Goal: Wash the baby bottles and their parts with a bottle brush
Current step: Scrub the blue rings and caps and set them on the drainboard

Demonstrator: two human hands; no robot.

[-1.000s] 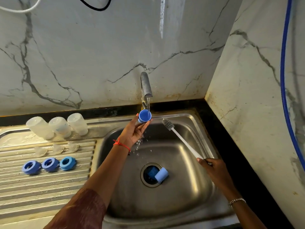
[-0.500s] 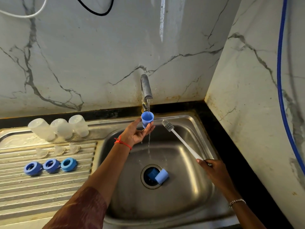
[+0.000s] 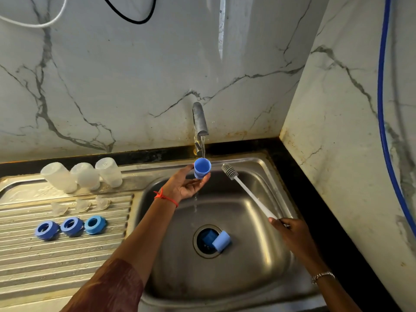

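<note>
The left hand [image 3: 186,185] holds a blue cap [image 3: 202,168] under the running tap [image 3: 200,119], above the sink [image 3: 247,278]. The right hand [image 3: 292,233] grips the bottle brush [image 3: 249,194] by its handle, bristles just beside the cap. Rinsing seems underway; next, the bristles must be steered into the cap.

The sink basin [image 3: 254,273] is open along its near side; a loose cap [image 3: 221,241] lies at the rim of the drain [image 3: 202,250]. At the far end the tap [image 3: 199,119], the left hand [image 3: 186,185] gripping the held cap [image 3: 202,168] beneath it, and the bottle brush [image 3: 246,191] slanting up from the right hand [image 3: 292,233] block passage. Bottles [image 3: 85,176], teats [image 3: 82,204] and rings [image 3: 71,226] fill the far part of the draining board [image 3: 56,266].
</note>
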